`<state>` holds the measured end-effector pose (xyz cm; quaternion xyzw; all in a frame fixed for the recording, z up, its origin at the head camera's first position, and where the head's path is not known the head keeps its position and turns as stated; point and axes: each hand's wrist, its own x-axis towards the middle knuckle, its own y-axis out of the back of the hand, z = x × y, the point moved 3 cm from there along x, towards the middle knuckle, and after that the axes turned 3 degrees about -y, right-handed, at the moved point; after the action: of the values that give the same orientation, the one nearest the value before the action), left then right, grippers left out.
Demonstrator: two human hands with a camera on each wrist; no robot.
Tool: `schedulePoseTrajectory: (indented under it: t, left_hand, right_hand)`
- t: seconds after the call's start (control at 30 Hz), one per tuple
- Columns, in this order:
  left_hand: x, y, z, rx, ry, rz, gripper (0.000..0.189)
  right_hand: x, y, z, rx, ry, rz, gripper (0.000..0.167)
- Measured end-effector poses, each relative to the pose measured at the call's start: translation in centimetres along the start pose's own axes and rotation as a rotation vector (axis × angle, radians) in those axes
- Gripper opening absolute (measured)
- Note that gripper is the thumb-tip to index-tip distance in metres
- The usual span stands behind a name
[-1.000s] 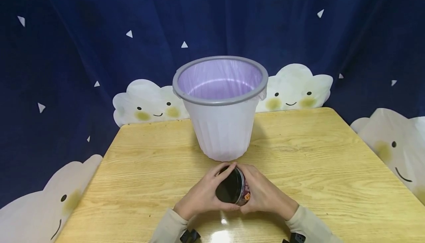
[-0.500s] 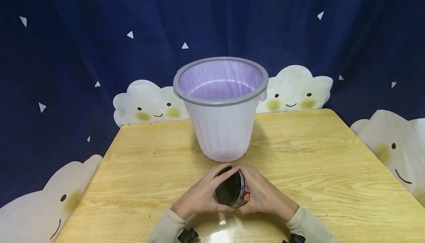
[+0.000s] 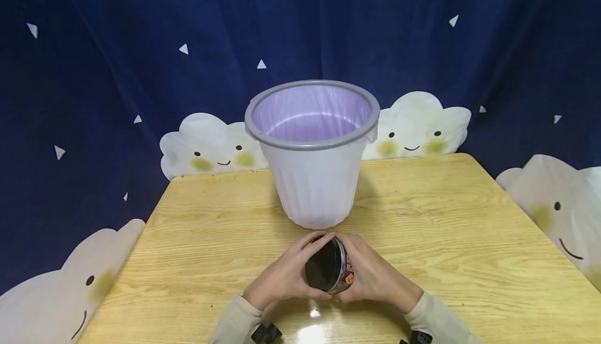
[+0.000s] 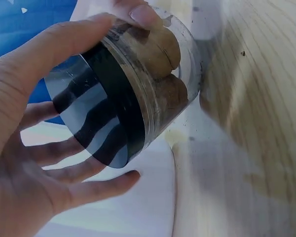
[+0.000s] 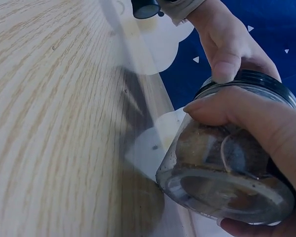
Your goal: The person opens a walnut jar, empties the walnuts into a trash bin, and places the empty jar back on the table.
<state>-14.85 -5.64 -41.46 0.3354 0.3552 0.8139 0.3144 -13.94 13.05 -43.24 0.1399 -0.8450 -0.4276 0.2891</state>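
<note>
In fingers' point(image 3: 318, 247) grip: black lid point(image 4: 121, 103), left hand point(image 3: 284, 279); clear jar point(image 5: 217, 163) with brown contents point(image 4: 160, 52), right hand point(image 3: 373, 273). Held tilted, lid toward left, low at wooden table point(image 3: 451, 229); can't tell if touching. Just beyond, white bin point(image 3: 316, 187); behind, blue curtain point(image 3: 385, 25).

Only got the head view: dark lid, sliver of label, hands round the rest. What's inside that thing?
Observer: The left wrist view shows it's a clear jar with brown pieces inside.
Operator: Copy. Underside's hidden from me. Solid or see-through?
Observer: See-through. The round base shows in the right wrist view.
</note>
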Motion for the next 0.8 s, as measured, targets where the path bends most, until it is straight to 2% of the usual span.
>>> schedulePoseTrajectory:
  t: [0.13, 0.27, 0.37, 0.53, 0.63, 0.8]
  left_hand:
    - [-0.04, 0.05, -0.05, -0.011, 0.018, -0.01, 0.115]
    - [-0.18, 0.04, -0.22, -0.002, -0.018, -0.021, 0.113]
    - [-0.19, 0.04, -0.39, -0.015, -0.03, -0.013, 0.108]
    - [-0.17, 0.23, -0.61, -0.067, 0.046, 0.01, 0.106]
    - [-0.21, 0.28, -0.62, -0.063, 0.068, 0.016, 0.108]
    - [-0.32, 0.26, -0.5, -0.025, -0.006, 0.001, 0.114]
  right_hand:
    - [0.04, 0.07, 0.09, 0.0, 0.029, 0.026, 0.11]
    - [0.0, 0.06, 0.11, -0.005, 0.064, 0.053, 0.109]
    - [-0.07, 0.06, 0.05, 0.004, 0.06, 0.045, 0.108]
    - [0.07, 0.17, 0.02, 0.012, 0.019, 0.021, 0.105]
    - [0.14, 0.18, 0.09, 0.012, 0.014, 0.023, 0.106]
    - [0.04, -0.03, 0.07, 0.005, 0.061, 0.039, 0.108]
